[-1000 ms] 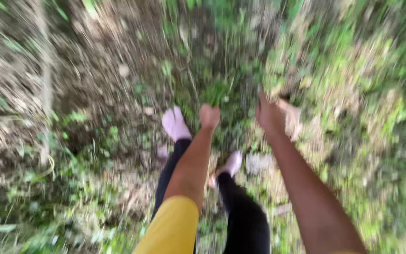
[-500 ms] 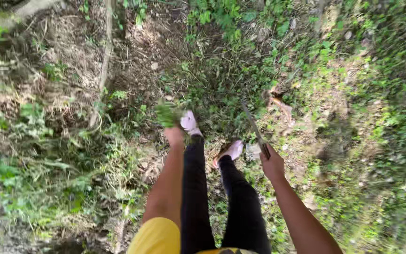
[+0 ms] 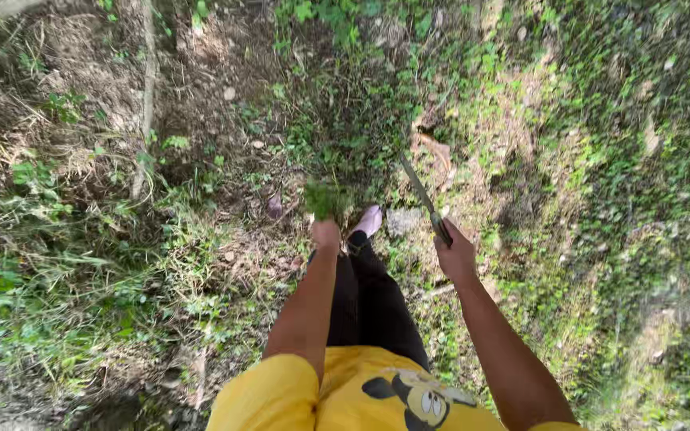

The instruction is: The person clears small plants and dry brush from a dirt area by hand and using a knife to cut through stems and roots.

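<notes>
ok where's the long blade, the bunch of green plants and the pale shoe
long blade (image 3: 418, 190), head view, middle of the metal strip above the right hand
bunch of green plants (image 3: 326, 199), head view, leafy top above the left hand
pale shoe (image 3: 369, 219), head view, toe end

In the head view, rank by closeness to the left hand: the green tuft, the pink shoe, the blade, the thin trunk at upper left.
1. Green tuft: held in the left hand.
2. Pink shoe: just right.
3. Blade: farther right, held by the right hand.
4. Thin trunk: far upper left.
</notes>
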